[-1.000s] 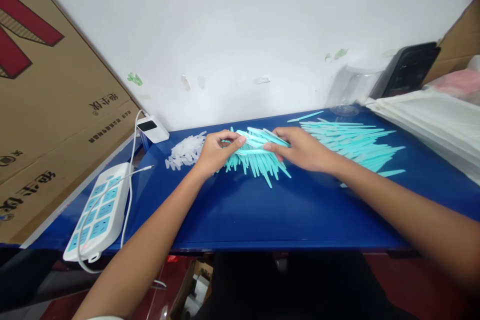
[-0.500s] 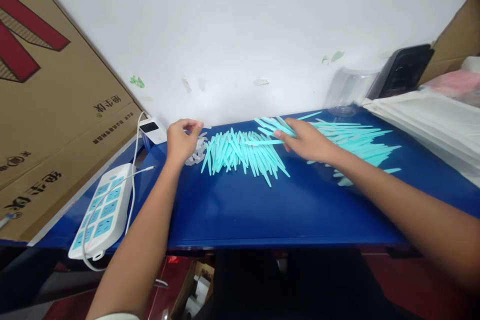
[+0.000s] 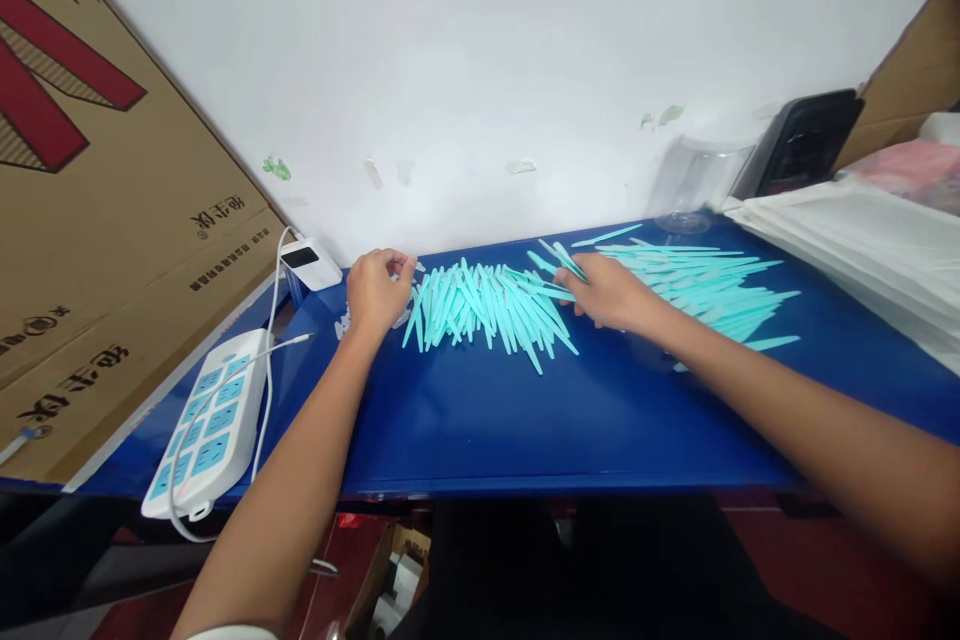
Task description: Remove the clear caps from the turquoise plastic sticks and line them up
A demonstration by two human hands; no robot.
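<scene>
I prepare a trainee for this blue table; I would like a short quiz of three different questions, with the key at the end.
1. Which of these is nearest to the left hand?
A) the transparent container
B) the small whitish pieces
C) the cardboard box

2. True or false: the right hand is empty.

3. Fill in: in the picture, the white power strip lies to the ____ of the heap of slim turquoise sticks.

Key: 1. B. 2. False; it holds several slim turquoise sticks. 3. Left.
</scene>
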